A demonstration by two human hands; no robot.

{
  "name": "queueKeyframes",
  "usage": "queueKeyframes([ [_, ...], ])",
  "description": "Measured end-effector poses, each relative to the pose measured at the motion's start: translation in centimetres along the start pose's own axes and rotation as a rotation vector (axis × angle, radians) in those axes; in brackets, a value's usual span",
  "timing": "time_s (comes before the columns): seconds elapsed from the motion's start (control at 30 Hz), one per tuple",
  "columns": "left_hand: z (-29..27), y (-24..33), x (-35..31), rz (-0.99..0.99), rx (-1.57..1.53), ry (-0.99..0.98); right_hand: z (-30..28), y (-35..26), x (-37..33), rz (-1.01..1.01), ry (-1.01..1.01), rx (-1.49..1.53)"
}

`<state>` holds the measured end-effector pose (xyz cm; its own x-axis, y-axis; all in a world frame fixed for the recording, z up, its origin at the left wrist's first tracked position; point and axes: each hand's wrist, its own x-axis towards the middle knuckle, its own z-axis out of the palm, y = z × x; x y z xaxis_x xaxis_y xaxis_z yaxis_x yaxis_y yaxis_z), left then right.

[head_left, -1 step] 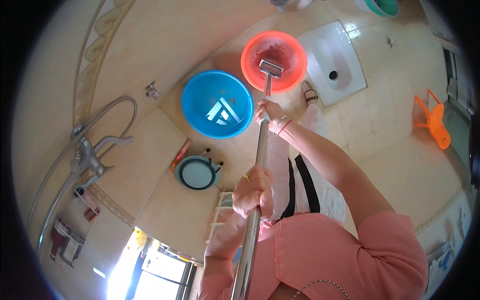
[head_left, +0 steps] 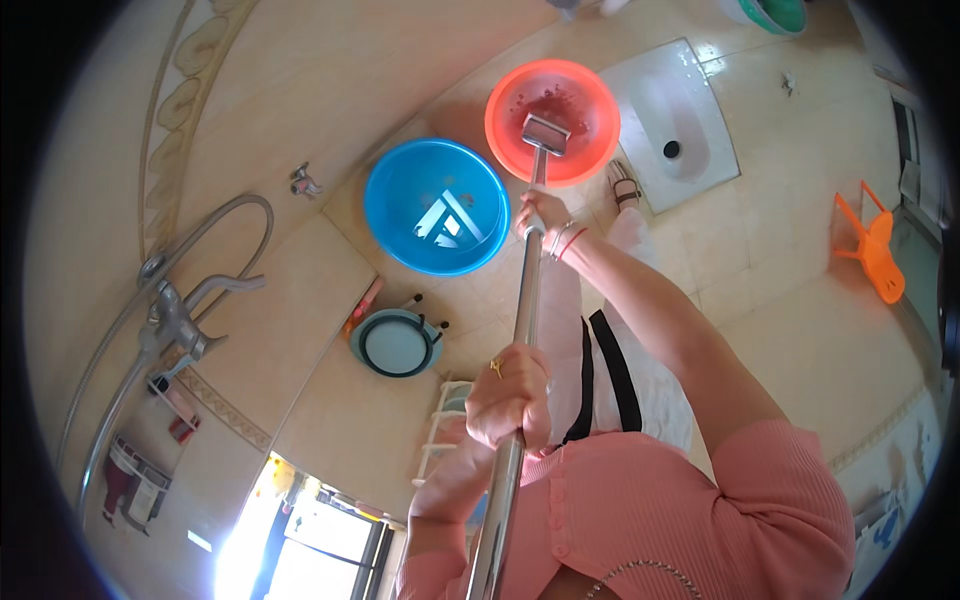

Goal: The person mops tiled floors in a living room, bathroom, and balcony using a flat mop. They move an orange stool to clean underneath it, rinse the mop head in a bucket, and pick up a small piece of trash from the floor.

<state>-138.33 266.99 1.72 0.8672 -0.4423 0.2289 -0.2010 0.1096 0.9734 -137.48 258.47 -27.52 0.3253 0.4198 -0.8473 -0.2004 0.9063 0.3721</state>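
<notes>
A sponge mop with a long shiny metal pole [head_left: 527, 300] slants from my body up to an orange-red basin [head_left: 600, 87]. Its metal head [head_left: 545, 133] is over or in that basin; whether it touches the bottom I cannot tell. My left hand [head_left: 507, 397], with a gold ring, is closed around the pole's middle, low in view. Farther up, my right hand [head_left: 543, 212] is closed on the pole at a whitish sleeve, with bracelets on the wrist. Just left of the pole stands a wide blue basin [head_left: 385, 235] of water reflecting a bright window shape.
A white squat toilet [head_left: 705, 130] is set in the floor beside the orange-red basin. An orange stool-like object [head_left: 878, 255] is at the far right. Left, a shower tap [head_left: 180, 325] and a small wall tap [head_left: 305, 181] project. Folded basins [head_left: 395, 345] lean by the wall.
My left hand is slightly lower in the picture and my right hand slightly higher, both still gripping the pole. The view has shifted a little; the basins stay put.
</notes>
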Motion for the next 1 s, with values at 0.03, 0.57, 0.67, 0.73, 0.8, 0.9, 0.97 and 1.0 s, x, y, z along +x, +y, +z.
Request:
queueKeyframes([
  [0.03, 0.0, -0.1, 0.4, -0.013, -0.007, -0.022, -0.6, -1.4, 1.9, 0.005, -0.004, 0.005],
  [0.57, -0.4, -1.2, -2.1, 0.079, -0.008, -0.070, -2.4, -1.4, 3.7, 0.020, -0.150, 0.181],
  [0.67, -0.8, -1.0, -2.0, 0.154, -0.069, -0.072, -0.3, 2.7, -2.8, 0.158, -0.140, 0.292],
  [0.73, -0.9, -1.5, -2.3, 0.178, -0.114, -0.056, 0.9, 5.5, -6.2, -0.076, -0.117, 0.159],
  [0.8, -1.2, -1.3, -3.1, 0.119, -0.019, 0.012, 1.9, 8.0, -9.1, -0.138, -0.130, 0.134],
  [0.9, -2.0, -0.4, -3.9, 0.053, 0.104, 0.004, 3.0, 10.1, -11.1, -0.173, -0.128, 0.125],
  [0.97, -2.3, 0.3, -4.3, 0.023, 0.164, 0.013, 3.9, 11.4, -12.5, -0.224, -0.069, 0.050],
  [1.0, -2.6, 0.8, -4.8, 0.000, 0.221, 0.043, 4.3, 12.1, -13.2, -0.207, -0.043, -0.011],
])
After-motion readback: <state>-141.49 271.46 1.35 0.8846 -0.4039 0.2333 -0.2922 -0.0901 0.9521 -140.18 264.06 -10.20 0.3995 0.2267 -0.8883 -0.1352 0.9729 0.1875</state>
